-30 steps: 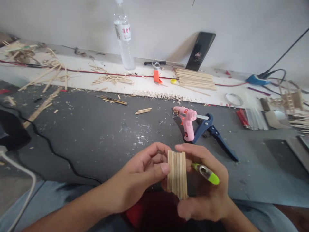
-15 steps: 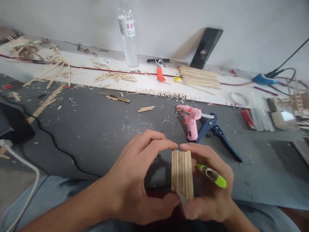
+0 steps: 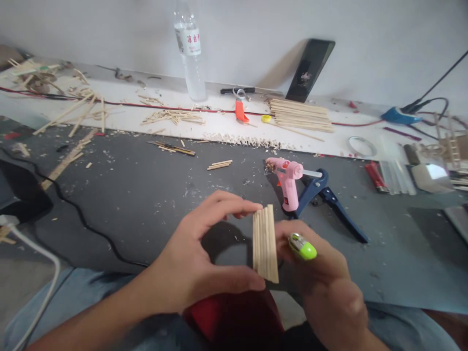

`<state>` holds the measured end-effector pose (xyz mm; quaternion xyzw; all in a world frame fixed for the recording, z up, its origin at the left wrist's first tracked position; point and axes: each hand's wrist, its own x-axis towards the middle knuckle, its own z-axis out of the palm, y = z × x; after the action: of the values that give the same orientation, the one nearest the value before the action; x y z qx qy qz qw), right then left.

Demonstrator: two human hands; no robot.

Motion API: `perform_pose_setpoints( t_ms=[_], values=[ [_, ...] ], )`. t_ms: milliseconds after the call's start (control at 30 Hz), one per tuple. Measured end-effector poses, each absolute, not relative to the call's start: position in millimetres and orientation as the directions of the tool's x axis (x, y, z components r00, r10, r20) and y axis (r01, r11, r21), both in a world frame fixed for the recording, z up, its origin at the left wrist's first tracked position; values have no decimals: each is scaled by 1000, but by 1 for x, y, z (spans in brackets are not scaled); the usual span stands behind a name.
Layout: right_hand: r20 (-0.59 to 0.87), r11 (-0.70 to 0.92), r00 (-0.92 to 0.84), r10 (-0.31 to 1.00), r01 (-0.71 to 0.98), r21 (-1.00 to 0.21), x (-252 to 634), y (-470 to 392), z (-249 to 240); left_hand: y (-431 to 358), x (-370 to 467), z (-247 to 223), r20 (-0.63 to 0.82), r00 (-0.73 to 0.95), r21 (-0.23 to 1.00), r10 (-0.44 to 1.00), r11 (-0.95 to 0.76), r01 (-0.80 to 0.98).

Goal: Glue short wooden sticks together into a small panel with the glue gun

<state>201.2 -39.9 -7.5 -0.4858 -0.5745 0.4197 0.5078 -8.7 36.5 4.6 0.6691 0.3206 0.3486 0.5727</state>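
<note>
My left hand (image 3: 204, 253) pinches a small stack of short wooden sticks (image 3: 265, 243) by its ends, thumb below and fingertips on top. The sticks lie side by side, roughly upright in view. My right hand (image 3: 325, 278) is curled just right of the stack, around a lime-green pen-like tool (image 3: 302, 246) with a metal clip; its far end is hidden. Whether the right fingers touch the stack I cannot tell. Beyond the hands, a pink hot glue gun (image 3: 288, 180) lies over a dark blue-handled cutter (image 3: 336, 209).
Three or so short sticks (image 3: 220, 165) and a craft knife (image 3: 175, 148) lie on the dark table. Along the wall are a water bottle (image 3: 192, 58), long sticks (image 3: 302, 115), a leaning phone (image 3: 310, 70) and a tape roll (image 3: 361, 146). A black cable (image 3: 87, 226) runs at left.
The stack has moved up and slightly left with my left hand. My right fingers and thumb have come off its ends, and that hand has turned and closed around the green tool.
</note>
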Motion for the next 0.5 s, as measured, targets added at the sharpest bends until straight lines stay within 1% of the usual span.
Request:
perform_pose_setpoints(
  t_ms=[33, 100, 167, 200, 267, 400, 500],
  values=[
    [180, 181, -18, 983, 134, -974, 201, -39, -5, 37, -8, 3, 64, 547, 997, 835, -32, -67],
    [204, 207, -32, 978, 164, -965, 201, -37, 1, 37, -4, 1, -26, 568, 958, 823, 182, -220],
    [219, 227, -58, 974, 219, -949, 201, -33, 5, 34, 0, -2, -111, 618, 882, 778, 364, -299],
    [226, 236, -71, 972, 240, -942, 202, -31, 6, 33, 1, -4, -135, 638, 847, 758, 423, -322],
    [235, 252, -94, 967, 264, -931, 201, -29, 8, 29, 2, -10, -144, 660, 805, 737, 476, -355],
    [255, 277, -118, 960, 252, -927, 198, -29, 9, 24, 1, -16, -121, 657, 791, 744, 472, -389],
    [246, 269, -124, 961, 234, -934, 197, -31, 9, 25, 5, -9, -106, 690, 770, 716, 498, -398]
  ],
)
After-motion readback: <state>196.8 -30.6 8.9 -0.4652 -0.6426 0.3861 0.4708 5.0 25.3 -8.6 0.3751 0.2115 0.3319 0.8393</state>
